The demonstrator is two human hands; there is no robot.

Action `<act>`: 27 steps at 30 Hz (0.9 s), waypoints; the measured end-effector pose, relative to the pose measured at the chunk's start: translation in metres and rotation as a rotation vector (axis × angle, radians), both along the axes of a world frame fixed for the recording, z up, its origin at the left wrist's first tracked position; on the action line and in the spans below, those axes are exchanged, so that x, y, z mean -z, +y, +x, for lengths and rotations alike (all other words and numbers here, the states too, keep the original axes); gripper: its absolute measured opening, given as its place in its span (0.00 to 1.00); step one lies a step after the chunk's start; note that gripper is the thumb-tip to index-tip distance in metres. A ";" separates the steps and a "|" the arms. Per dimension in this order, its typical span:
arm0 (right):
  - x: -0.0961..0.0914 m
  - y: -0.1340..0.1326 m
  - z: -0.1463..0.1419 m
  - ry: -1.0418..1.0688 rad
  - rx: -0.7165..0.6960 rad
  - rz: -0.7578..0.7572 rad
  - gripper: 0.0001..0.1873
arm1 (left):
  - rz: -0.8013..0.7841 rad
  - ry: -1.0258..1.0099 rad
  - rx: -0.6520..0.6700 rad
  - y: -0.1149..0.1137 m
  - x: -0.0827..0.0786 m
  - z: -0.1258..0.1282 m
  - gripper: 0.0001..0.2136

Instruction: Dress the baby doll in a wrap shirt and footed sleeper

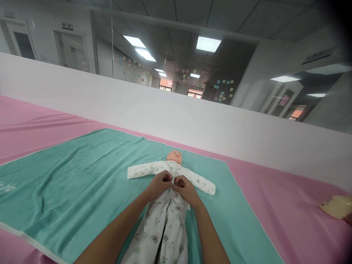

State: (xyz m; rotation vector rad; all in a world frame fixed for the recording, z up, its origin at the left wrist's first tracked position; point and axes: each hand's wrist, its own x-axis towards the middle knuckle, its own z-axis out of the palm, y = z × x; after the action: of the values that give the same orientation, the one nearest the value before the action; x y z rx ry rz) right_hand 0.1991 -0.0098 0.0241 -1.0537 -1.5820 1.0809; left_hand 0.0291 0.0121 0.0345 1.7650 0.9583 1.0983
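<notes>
A baby doll lies on its back, dressed in a white printed jacket with both sleeves spread out sideways. Matching printed trousers cover its legs and reach toward me. My left hand pinches the left front edge of the jacket at the chest. Close beside it, my right hand pinches the right front edge. The fingertips of both hands nearly meet at the jacket's middle. Whatever fastening lies between them is hidden by the fingers.
Under the doll spreads a green blanket with a few folds, on a pink cover. A low white wall with glass above runs behind. At the right edge lies a pale yellow object, partly cut off.
</notes>
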 end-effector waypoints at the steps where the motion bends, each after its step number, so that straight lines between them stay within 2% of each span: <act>1: 0.000 0.000 0.000 0.018 -0.012 0.002 0.10 | -0.002 -0.005 0.012 0.000 0.000 -0.001 0.06; 15: 0.003 0.003 0.002 0.088 -0.041 -0.002 0.09 | 0.051 0.042 0.013 -0.002 -0.002 -0.001 0.06; 27: 0.004 0.004 -0.001 0.030 0.038 0.000 0.10 | 0.091 0.110 0.007 -0.004 -0.008 -0.001 0.09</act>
State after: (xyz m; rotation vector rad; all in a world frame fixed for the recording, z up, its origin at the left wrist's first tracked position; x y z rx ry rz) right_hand 0.1979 -0.0062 0.0203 -1.0588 -1.5326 1.0660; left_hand 0.0281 0.0077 0.0425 1.9184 0.9812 1.0645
